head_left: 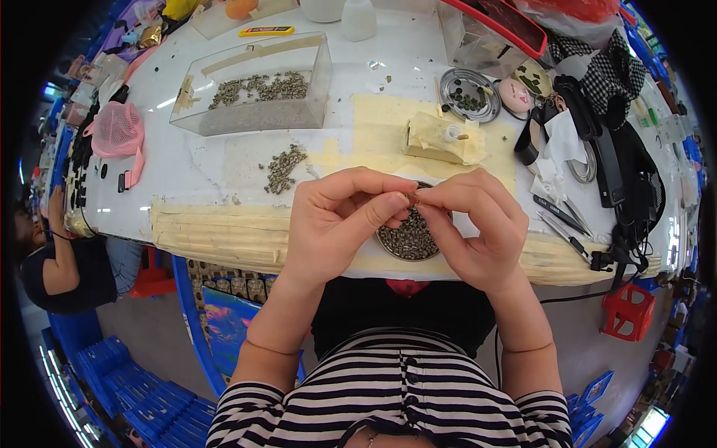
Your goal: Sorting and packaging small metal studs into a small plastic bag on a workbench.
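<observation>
Both my hands meet over a round dish [409,240] heaped with small grey metal parts near the table's front edge. My left hand [337,216] pinches with thumb and forefinger at something tiny, too small to name. Close against it, my right hand [478,224] also pinches with thumb and forefinger, its fingertips almost touching the left ones. Left of my hands lies a loose pile of similar metal parts [283,169]. Behind that pile, a clear plastic box [323,101] holds more of them. Part of the dish is hidden under my hands.
A tape-wrapped block [442,139] stands behind my right hand. Farther right are a round dish of dark pieces [469,95], tweezers [564,216] and black straps [585,112]. A pink mesh pouch [118,130] lies at left, near another person [66,261]. A red stool [628,312] stands at lower right.
</observation>
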`<action>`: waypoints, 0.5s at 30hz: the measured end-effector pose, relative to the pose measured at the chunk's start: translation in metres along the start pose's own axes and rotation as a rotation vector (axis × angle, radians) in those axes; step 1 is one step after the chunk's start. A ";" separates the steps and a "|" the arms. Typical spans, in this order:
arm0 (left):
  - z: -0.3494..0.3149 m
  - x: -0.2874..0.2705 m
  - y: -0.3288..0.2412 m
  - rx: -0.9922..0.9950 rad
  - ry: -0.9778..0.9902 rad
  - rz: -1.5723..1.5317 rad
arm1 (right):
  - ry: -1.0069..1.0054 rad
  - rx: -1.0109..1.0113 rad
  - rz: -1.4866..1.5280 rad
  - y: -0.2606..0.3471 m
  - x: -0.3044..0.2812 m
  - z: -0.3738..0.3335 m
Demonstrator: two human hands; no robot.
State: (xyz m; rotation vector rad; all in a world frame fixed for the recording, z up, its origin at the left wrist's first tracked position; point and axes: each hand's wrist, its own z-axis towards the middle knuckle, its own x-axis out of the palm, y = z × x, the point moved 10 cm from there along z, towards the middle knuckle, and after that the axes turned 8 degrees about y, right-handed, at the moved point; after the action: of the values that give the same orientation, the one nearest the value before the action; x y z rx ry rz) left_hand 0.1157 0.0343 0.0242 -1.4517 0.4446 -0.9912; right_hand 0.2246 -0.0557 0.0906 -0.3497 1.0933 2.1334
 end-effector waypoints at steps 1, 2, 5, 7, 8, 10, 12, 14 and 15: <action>0.000 0.001 0.000 0.010 0.004 0.013 | -0.006 -0.005 -0.012 0.001 0.000 -0.001; -0.001 0.002 -0.003 0.040 0.002 0.044 | -0.001 -0.004 -0.012 0.000 0.001 -0.001; -0.003 0.005 -0.012 0.130 0.017 0.173 | 0.009 -0.001 -0.002 -0.001 0.002 0.000; -0.004 0.008 -0.018 0.189 0.058 0.305 | 0.011 0.001 0.018 -0.002 0.002 0.000; -0.005 0.009 -0.019 0.199 0.071 0.331 | 0.012 0.005 0.024 -0.003 0.002 -0.001; -0.005 0.012 -0.021 0.219 0.093 0.386 | 0.015 0.011 0.039 -0.004 0.002 -0.001; -0.006 0.014 -0.023 0.239 0.108 0.390 | 0.041 0.004 0.049 -0.001 0.004 0.001; -0.007 0.013 -0.023 0.252 0.109 0.372 | 0.051 -0.002 0.053 -0.001 0.005 0.001; -0.007 0.012 -0.021 0.256 0.103 0.352 | 0.048 -0.006 0.053 -0.001 0.005 0.001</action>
State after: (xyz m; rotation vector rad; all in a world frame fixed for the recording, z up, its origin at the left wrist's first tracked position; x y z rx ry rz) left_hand 0.1104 0.0243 0.0467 -1.0521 0.6024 -0.8070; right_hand 0.2218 -0.0523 0.0882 -0.3806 1.1358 2.1856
